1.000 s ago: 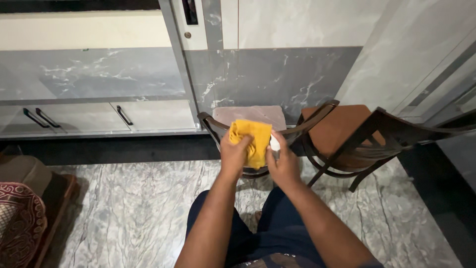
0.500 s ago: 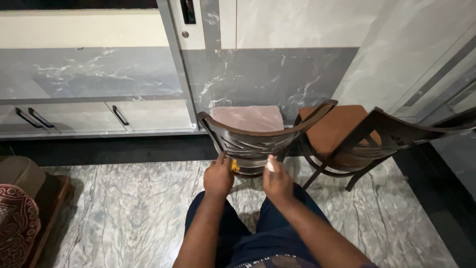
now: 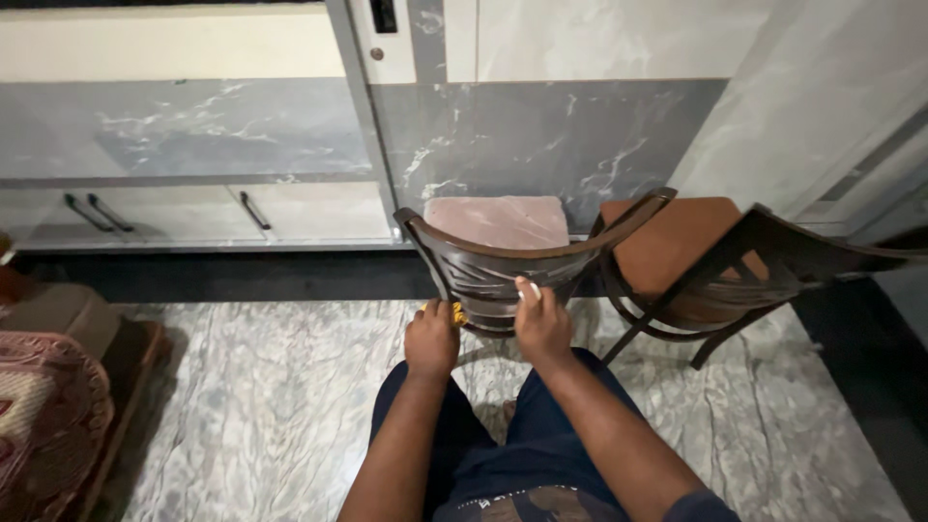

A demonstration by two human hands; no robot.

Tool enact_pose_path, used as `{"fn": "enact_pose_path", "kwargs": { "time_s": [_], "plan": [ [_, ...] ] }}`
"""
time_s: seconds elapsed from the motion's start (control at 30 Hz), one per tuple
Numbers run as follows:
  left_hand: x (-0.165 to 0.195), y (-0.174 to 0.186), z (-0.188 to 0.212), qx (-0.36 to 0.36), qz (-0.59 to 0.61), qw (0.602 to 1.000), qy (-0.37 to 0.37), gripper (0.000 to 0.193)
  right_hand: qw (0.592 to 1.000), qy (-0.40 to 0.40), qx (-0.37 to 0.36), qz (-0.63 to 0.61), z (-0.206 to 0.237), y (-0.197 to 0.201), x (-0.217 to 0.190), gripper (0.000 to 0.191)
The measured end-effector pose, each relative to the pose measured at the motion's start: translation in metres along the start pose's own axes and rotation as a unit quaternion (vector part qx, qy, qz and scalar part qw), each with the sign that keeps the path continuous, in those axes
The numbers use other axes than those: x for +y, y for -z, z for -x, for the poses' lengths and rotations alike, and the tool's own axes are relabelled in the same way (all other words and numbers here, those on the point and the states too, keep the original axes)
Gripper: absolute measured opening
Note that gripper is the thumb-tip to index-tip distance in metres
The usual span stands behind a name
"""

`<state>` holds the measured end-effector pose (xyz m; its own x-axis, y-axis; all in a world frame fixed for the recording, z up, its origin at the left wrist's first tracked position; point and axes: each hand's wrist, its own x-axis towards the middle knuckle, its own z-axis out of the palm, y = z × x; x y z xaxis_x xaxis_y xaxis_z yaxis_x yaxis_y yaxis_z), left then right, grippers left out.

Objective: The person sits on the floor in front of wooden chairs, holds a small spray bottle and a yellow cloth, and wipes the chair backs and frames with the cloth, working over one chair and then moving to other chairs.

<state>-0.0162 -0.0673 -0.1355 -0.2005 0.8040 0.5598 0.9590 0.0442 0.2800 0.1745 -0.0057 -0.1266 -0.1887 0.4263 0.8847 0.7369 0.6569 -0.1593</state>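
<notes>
A dark wooden chair (image 3: 503,266) with a pale pink seat cushion (image 3: 498,220) stands right in front of me, its curved back toward me. My left hand (image 3: 431,341) is closed on a yellow cloth (image 3: 454,312), of which only a small corner shows, pressed low against the chair's back slats. My right hand (image 3: 541,324) is at the same slats and grips a small white object (image 3: 530,290) that peeks out above the fingers; I cannot tell what it is. My legs in dark blue trousers (image 3: 503,435) are below.
A second dark chair (image 3: 735,266) with a brown seat stands close to the right. Behind is a marble-patterned wall unit with cream drawers and black handles (image 3: 253,208). A patterned red cushion (image 3: 43,416) lies at the left. The floor (image 3: 261,387) is grey marble.
A second ago both hands held the yellow cloth spread up on the chair's top rail. They have since dropped down to the lower slats, with the cloth now bunched under my left hand.
</notes>
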Motion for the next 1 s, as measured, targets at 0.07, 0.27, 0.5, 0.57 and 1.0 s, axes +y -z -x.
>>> {"fn": "enact_pose_path", "kwargs": {
  "time_s": [0.07, 0.27, 0.5, 0.57, 1.0],
  "plan": [
    [0.001, 0.001, 0.0, 0.011, 0.008, 1.0, -0.006, 0.027, 1.0, -0.007, 0.009, -0.007, -0.001, 0.0, 0.002, 0.056],
    [0.005, 0.002, -0.003, 0.014, 0.025, 1.0, 0.002, 0.027, 1.0, -0.006, 0.007, 0.002, -0.004, 0.0, 0.006, 0.058],
    [0.0, -0.002, 0.0, -0.01, 0.028, 0.999, 0.015, 0.03, 0.999, -0.026, -0.005, -0.034, -0.001, 0.0, 0.006, 0.056],
    [-0.002, -0.004, 0.002, -0.003, 0.027, 1.0, 0.014, 0.03, 0.999, -0.015, -0.002, -0.032, 0.001, 0.0, 0.007, 0.056],
    [0.024, 0.029, -0.012, -0.053, 0.123, 0.988, 0.073, 0.071, 0.968, -0.224, 0.065, -0.088, 0.002, 0.026, 0.06, 0.05]
  ]
}}
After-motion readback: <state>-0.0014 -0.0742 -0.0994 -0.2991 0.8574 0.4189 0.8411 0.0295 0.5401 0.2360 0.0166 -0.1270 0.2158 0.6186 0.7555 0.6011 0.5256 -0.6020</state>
